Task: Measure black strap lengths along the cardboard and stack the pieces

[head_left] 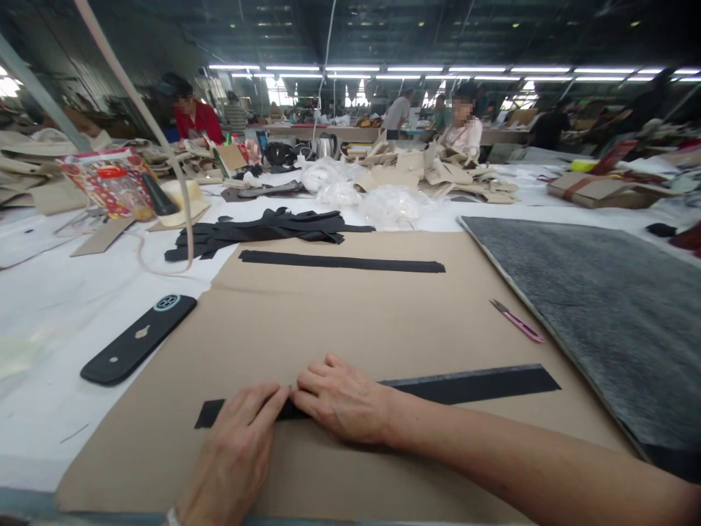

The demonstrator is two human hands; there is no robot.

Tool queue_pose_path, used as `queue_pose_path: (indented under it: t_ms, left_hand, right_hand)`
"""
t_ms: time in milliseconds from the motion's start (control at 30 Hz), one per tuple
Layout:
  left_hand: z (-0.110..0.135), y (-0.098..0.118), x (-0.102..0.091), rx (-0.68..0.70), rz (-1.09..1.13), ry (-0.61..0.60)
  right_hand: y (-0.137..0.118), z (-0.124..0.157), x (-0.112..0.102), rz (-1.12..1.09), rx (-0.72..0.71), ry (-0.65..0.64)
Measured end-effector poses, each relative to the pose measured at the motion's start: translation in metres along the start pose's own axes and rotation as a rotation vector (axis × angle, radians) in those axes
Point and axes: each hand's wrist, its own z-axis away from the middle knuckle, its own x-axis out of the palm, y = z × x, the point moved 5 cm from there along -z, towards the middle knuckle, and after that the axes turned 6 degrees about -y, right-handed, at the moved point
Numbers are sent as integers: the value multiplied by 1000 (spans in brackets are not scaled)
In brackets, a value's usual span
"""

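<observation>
A long black strip [476,386] lies across the near part of a tan board [350,321]; a greyish band runs along its far edge on the right. My left hand [241,431] is closed on the strip near its left end, thumb and forefinger pinching the edge. Right beside it, my right hand [339,402] has its fingers curled together on the same strip, the two hands nearly touching. The fingers cover the part of the strip between them. Farther off on the board rests a flat stack of black strips [342,261].
Pink-handled thread snips [518,321] lie on the right, beside a dark grey felt-like sheet [607,314]. On the left is a black phone [139,340]. Behind the board are a loose pile of black strips [268,230], clear plastic bags [383,201] and a hanging hose [186,197]. People work farther back.
</observation>
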Motion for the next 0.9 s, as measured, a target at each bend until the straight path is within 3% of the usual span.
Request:
queue_pose_path:
  t_ms: [167,900]
  left_hand:
    - [4,13,24,15,52,-70]
    - [1,8,33,128,-265,-384]
  right_hand:
    - [3,10,2,-15,-16,14]
    - [30,91,-4,15,19,25]
